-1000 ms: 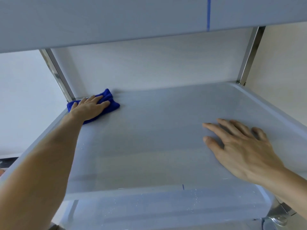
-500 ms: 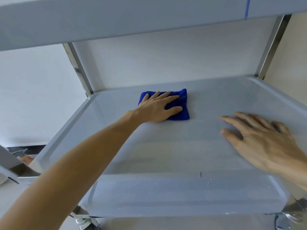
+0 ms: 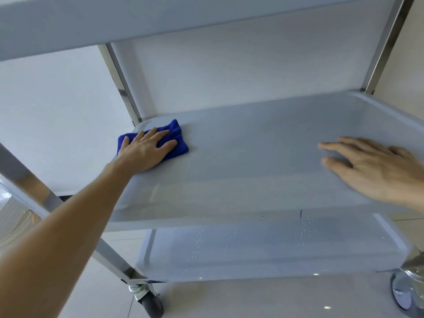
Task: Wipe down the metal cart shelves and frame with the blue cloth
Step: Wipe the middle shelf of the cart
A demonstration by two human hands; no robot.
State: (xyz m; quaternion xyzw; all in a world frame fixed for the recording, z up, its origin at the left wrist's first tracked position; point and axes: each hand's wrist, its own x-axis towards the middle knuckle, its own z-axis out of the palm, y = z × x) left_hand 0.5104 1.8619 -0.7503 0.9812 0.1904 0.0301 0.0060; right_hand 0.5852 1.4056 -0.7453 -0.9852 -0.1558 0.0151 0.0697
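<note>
The left hand (image 3: 146, 149) is laid flat, fingers straight and slightly spread, on the cloth (image 3: 176, 139), which is pressed against the middle shelf (image 3: 252, 161) at its far left corner. The cloth is blue and folded into a pad; part of it is covered by the palm, while its right edge and far corner are left exposed beyond the fingertips. It is seen just beside the far left post (image 3: 121, 81), though whether the shelf's raised rim is touched by it cannot be told. The right hand (image 3: 376, 171) is spread open on the right side of the same shelf, palm down, with nothing held; its outline is blurred, so the contact of each finger is not clearly shown. The two hands are set well apart. Above them, the underside of the top shelf (image 3: 160, 17) is seen across the frame, and the far right post (image 3: 387, 44) is joined to the shelf's far right corner. Below, the bottom shelf (image 3: 263, 249) is speckled with small pale droplets or specks. A near post (image 3: 34, 191) is crossed by the left forearm, and a caster (image 3: 151, 304) is seen at its foot on the tiled floor (image 3: 275, 299).
</note>
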